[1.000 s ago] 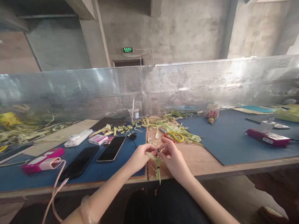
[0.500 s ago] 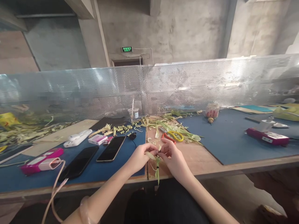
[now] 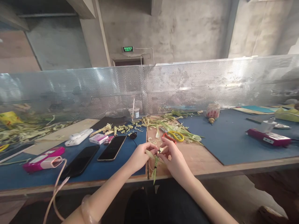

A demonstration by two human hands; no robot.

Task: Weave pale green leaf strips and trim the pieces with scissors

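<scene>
My left hand (image 3: 142, 155) is closed in a pinch on a small green leaf bundle (image 3: 154, 169), which hangs down near the table's front edge with dark ties round it. My right hand (image 3: 171, 155) pinches the top of the same bundle, its fingertips close to the left ones. A pale leaf strip sticks out by the left fingers. Just behind the hands, scissors with red and yellow handles (image 3: 177, 136) lie beside loose green leaves (image 3: 190, 136).
On the left are two phones (image 3: 112, 148), a white power strip (image 3: 78, 137), a pink device (image 3: 43, 159) with cables, and small boxes (image 3: 98, 139). Behind stand a plastic cup (image 3: 134, 114) and a perforated metal screen (image 3: 187, 84). A magenta device (image 3: 268, 137) lies right.
The hanging leaf end has swung slightly left, and a dark tie now shows between the fingertips. Both hands keep their pinch; the view has shifted slightly.
</scene>
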